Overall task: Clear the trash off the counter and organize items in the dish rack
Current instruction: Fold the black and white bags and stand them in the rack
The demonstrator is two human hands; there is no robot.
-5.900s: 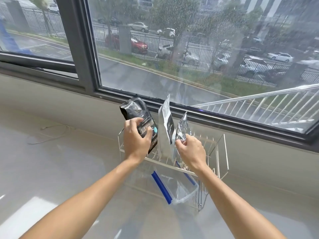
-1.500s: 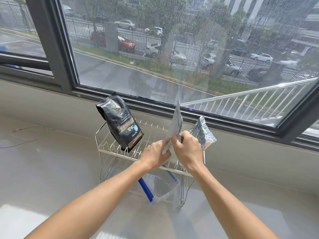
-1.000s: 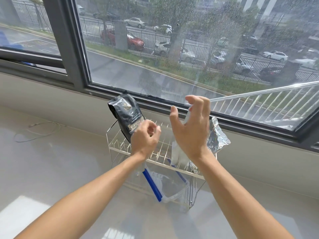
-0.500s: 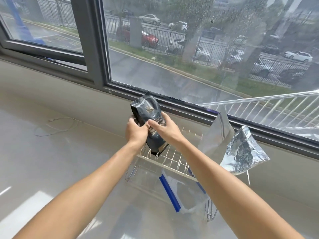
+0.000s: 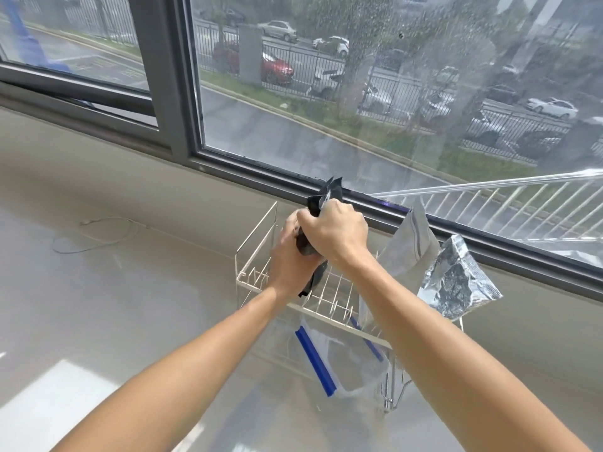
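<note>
A white wire dish rack (image 5: 257, 278) stands on the pale counter below the window. Over its left part both hands squeeze a black coffee bag (image 5: 329, 197): my right hand (image 5: 336, 231) grips its upper part, my left hand (image 5: 290, 256) grips lower down, and most of the bag is hidden by them. A grey zip pouch (image 5: 409, 249) stands upright in the rack's right part. Next to it a crumpled silver foil bag (image 5: 456, 282) leans out to the right. A clear zip bag with a blue strip (image 5: 329, 360) hangs under the rack's front.
A thin white cord (image 5: 94, 236) lies looped on the counter (image 5: 98, 321) at the left, near the wall. The dark window frame (image 5: 169, 93) and low wall run right behind the rack.
The black bag, held upright and flat half a second ago, is now crushed between both hands. Before that, my right hand let go of the grey pouch and moved left onto the black bag.
</note>
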